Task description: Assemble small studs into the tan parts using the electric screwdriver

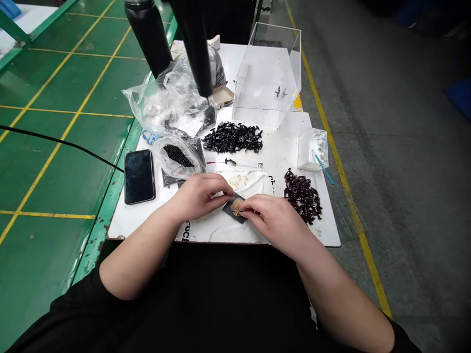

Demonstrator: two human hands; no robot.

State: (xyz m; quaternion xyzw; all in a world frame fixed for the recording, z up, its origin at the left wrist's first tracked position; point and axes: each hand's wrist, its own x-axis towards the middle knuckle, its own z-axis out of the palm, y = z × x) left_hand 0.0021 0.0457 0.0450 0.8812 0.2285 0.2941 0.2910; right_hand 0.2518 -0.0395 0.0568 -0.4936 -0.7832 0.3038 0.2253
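My left hand [202, 195] is closed in a pinch at the upper left of a small dark square pad [227, 209]. My right hand [274, 218] pinches at the pad's right side, its fingertips over a round tan patch [236, 205] on the pad. What either set of fingertips holds is too small or hidden to make out. Just beyond the pad, tiny gold-coloured pieces [238, 181] lie scattered on white sheeting. A single small dark part [230, 161] with a thin red line beside it lies farther back.
Piles of small black parts [233, 138] and dark reddish parts [302, 197] lie on the white board [147, 228]. Around them are a phone [139, 176], a bag of black beads [178, 156], a clear box [265, 78], a small container [312, 149] and a black bottle [149, 37]. A dark tool [198, 54] hangs overhead.
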